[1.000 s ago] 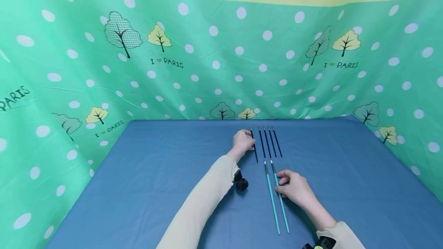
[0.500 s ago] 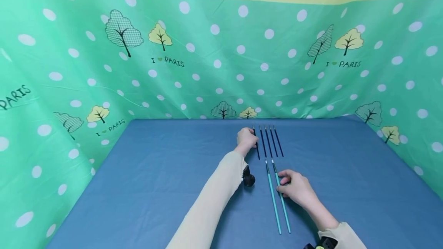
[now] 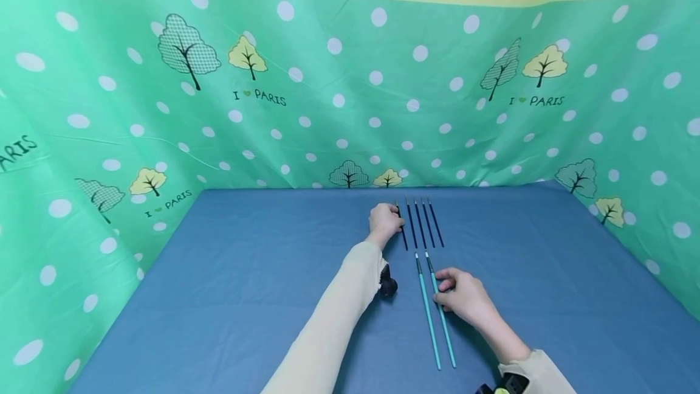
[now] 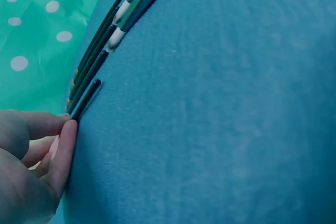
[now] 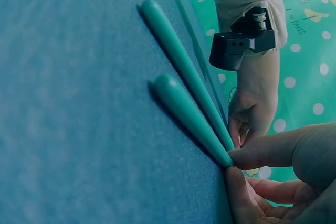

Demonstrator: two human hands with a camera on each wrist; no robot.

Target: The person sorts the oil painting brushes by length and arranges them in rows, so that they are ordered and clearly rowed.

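At the back of the table, my left hand (image 3: 384,221) pinches a thin dark paintbrush (image 3: 404,239) between thumb and finger. In the left wrist view, the brush's dark rear end (image 4: 89,97) sticks out past the fingertips. Several similar dark paintbrushes (image 3: 420,224) lie side by side just right of it, tips toward the back. Nearer the front, my right hand (image 3: 467,300) pinches the right one of two longer turquoise paintbrushes (image 3: 445,334). The other turquoise paintbrush (image 3: 428,312) lies to its left. In the right wrist view, both rounded turquoise handles (image 5: 184,114) show.
A blue cloth (image 3: 229,297) covers the table. Behind and at the sides hangs a green dotted curtain (image 3: 306,138) with printed trees. A black wrist camera (image 3: 387,284) hangs below the left sleeve, left of the turquoise brushes.
My left hand has shifted its dark paintbrush slightly away from me and closer to the row, so its rear end lines up better with the others. The right hand has stayed in place.
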